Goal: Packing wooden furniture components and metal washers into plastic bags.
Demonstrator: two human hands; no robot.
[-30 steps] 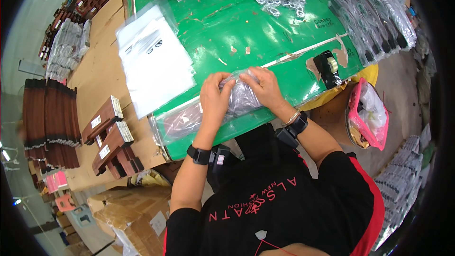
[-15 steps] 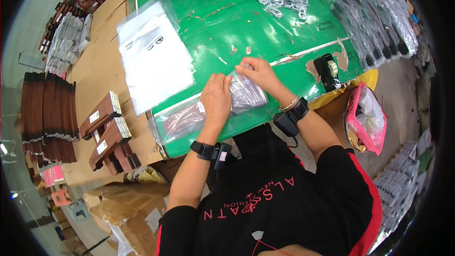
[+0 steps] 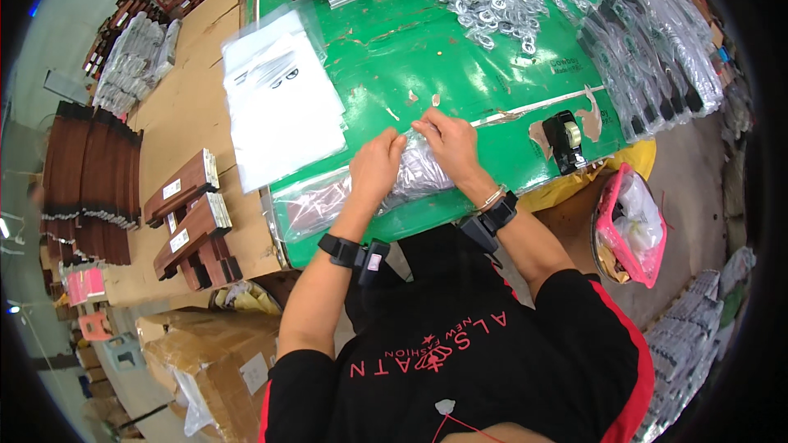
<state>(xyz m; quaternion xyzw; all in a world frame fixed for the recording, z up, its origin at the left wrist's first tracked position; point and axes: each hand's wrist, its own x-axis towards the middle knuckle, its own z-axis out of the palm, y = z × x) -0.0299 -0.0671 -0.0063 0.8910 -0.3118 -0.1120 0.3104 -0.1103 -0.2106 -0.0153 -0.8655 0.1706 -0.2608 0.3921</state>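
Observation:
A clear plastic bag (image 3: pixel 423 171) with brown, dark wood-like pieces inside lies along the near edge of the green table (image 3: pixel 394 74). My left hand (image 3: pixel 377 168) is closed over the bag's middle, its thumb and fingers pinching the plastic. Close to its right, my right hand (image 3: pixel 450 146) pinches the bag's upper edge between thumb and fingertips. The two hands are a short gap apart, with crinkled plastic between them. To the left, beyond the bag, lies a stack of flat clear bags with white sheets (image 3: pixel 283 107).
Right of my hands stands a black tape dispenser (image 3: pixel 565 141). Washer-like rings in small bags (image 3: pixel 492 8) pile at the back. Bagged dark pieces (image 3: pixel 648 57) line the right edge. Brown slats (image 3: pixel 193 234) stack at left. A pink-rimmed bin (image 3: pixel 630 226) stands right of the table.
My right hand has moved a little nearer and to the left, toward my left hand. My left fingers have curled more tightly on the plastic. The whole view has shifted slightly.

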